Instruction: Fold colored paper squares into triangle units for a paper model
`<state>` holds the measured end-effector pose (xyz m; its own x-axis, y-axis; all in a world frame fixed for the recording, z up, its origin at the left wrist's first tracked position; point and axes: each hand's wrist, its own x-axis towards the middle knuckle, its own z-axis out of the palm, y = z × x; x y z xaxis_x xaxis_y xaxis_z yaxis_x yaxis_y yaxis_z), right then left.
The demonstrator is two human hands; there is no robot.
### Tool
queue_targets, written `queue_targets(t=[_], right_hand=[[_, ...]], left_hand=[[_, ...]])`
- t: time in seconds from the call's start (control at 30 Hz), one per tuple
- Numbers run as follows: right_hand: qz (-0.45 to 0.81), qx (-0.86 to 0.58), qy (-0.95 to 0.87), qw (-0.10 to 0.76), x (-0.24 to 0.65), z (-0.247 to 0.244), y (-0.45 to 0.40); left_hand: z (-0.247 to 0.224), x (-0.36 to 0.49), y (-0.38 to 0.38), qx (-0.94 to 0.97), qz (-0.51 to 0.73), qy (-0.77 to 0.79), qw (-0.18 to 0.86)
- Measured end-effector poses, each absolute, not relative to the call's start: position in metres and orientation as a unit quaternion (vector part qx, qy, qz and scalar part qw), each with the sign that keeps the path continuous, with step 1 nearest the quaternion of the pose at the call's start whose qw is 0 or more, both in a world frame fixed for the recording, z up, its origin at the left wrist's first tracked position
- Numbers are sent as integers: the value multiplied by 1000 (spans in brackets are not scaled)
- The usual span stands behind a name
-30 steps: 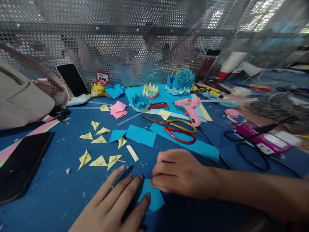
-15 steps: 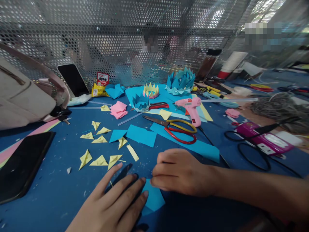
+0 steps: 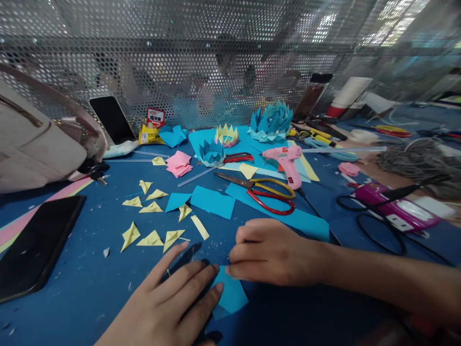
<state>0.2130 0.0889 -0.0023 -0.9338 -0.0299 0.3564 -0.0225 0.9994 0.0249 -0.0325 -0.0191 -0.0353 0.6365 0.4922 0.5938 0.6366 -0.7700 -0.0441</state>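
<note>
A small piece of blue paper lies on the table between my hands. My left hand is laid over its left side, fingers spread and palm down. The fingers of my right hand are curled, with the tips pressed together at the paper's upper edge. Left of my hands lie several folded yellow paper pieces and a yellow strip. Larger blue paper pieces and scissors with red and yellow handles are just beyond my right hand.
Beyond the scissors are a pink glue gun, a blue paper lotus, a yellow paper ring and pink squares. A purple power strip with cables is at right. A phone and bag sit at left.
The view has shifted slightly, so things on the table appear a little further right. Both hands stay at the blue paper in nearly the same pose.
</note>
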Motion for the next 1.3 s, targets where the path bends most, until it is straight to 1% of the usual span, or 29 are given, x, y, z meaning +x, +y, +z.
queue_targets(t=[0.1,0.2,0.3,0.4,0.6,0.73,0.9,1.07,1.3], right_hand=[[-15,37,-987,153,214,3,92],[-17,55,-986,154,214,6,92],[-16,28,-985,168,214,4,89],[-16,-13,-982,185,212,-2,85],[49,-43,-981,182,211,-10,85],[4,-35,-978,207,211,-7,83],[-59,-9,-979,197,209,0,78],[-78,17,-975,209,207,4,77],[-85,24,-978,189,208,3,79]], left_hand=[[-41,-32,-20,-901,-276,-312,121],[-39,-32,-20,-902,-277,-310,115],[-34,-31,-22,-901,-281,-308,119],[-29,-31,-24,-907,-258,-314,112],[-26,-29,-25,-906,-251,-329,91],[-33,-31,-22,-904,-267,-314,111],[-41,-33,-22,-902,-275,-310,122],[-42,-32,-22,-900,-278,-314,116],[-40,-32,-21,-902,-276,-309,118]])
